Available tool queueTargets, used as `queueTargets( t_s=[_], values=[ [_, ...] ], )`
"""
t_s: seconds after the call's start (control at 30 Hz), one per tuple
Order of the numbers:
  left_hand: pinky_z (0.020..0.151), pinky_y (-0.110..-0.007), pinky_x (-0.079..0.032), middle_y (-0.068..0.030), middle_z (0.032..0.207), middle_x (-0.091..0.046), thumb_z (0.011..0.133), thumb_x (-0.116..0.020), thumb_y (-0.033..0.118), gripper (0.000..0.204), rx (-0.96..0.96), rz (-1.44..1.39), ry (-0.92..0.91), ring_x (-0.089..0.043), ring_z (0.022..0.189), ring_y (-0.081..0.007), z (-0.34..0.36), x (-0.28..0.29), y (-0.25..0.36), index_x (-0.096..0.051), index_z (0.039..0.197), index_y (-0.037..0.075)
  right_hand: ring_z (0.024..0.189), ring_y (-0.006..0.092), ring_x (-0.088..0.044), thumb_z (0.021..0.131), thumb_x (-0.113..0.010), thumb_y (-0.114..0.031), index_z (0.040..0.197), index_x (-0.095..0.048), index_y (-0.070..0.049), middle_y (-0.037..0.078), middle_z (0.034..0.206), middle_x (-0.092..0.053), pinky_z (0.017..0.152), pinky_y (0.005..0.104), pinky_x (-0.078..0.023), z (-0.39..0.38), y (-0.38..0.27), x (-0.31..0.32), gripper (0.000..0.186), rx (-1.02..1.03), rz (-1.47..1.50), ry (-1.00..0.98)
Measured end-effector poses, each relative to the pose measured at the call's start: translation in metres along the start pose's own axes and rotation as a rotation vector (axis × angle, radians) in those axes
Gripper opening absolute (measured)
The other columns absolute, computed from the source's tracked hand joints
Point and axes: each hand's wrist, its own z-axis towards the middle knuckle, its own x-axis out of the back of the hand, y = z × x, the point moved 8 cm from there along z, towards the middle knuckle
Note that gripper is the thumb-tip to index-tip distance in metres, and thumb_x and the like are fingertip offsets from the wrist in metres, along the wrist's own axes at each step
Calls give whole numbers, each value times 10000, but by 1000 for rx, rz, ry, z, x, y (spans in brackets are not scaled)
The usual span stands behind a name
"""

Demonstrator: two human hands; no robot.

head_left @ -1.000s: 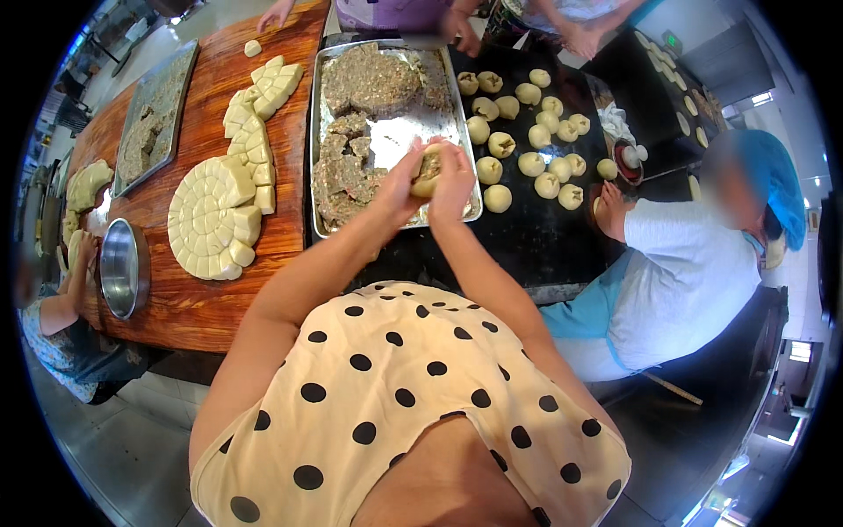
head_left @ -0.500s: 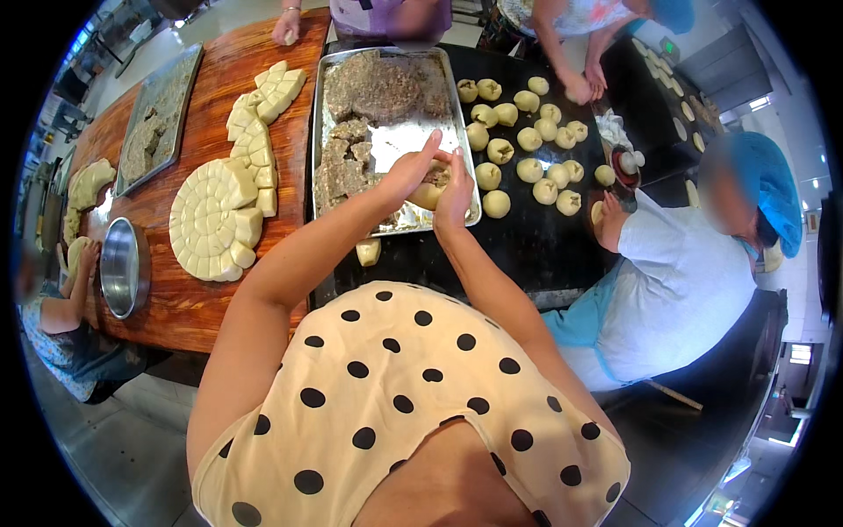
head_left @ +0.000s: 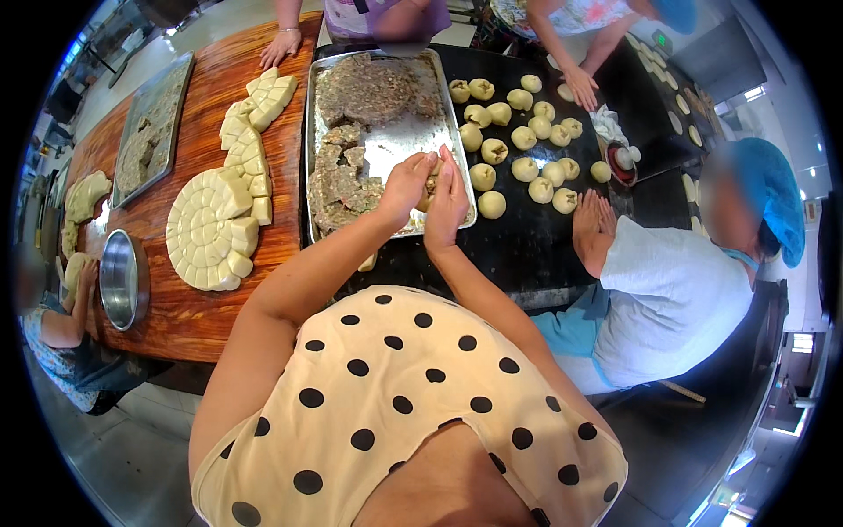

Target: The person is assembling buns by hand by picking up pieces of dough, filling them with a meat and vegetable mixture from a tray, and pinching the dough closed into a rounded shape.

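Cupped left hand (head_left: 405, 191) and right hand (head_left: 447, 206) hold a dough piece (head_left: 428, 197); the metal tray (head_left: 397, 142) beneath contains minced mixture (head_left: 364, 90).

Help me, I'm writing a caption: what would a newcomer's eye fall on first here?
Likely the metal tray ahead, partly covered with speckled mixture, the left hand and right hand cupping a piece of dough over its near right part. To its right, pale dough balls dot the black worktop; to its left, a round of cut dough with a curving tail lies on the reddish wooden table.
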Motion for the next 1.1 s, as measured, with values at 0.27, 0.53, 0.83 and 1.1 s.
queueTargets(
  t_s=[0.27,0.53,0.83,1.1],
  values=[
    [843,-294,-537,-59,1069,-618,950,-518,584,541,305,-298,-255,-640,961,-148,-10,-12,32,-538,1155,84,1318,330,-444,690,-872,-257,1515,-174,-15,223,1447,-399,1074,414,-386,1,-18,0,1107,39,-202,-463],
    [904,-305,-505,-61,1225,-585,977,-574,403,550,313,-123,-487,-594,1083,-154,-42,-22,29,-445,1378,49,1213,337,-536,637,-901,-253,1497,-227,-27,195,1365,-494,1026,410,-435,0,-26,14,1116,125,-135,-597],
    [928,-337,-512,-59,1197,-599,988,-555,375,442,345,-553,-366,-614,1081,-179,-50,-31,24,-498,1301,69,1200,320,-534,654,-874,-223,1463,-310,-44,176,1289,-539,1022,418,-428,-5,-43,20,1003,282,-340,-401],
    [945,-309,-496,-51,1257,-568,972,-592,304,459,350,-512,-505,-601,1093,-153,-66,-53,49,-465,1348,72,1210,309,-557,664,-872,-193,1479,-291,-25,186,1308,-545,1002,397,-463,-4,-36,39,1015,205,-383,-371]
  ],
)
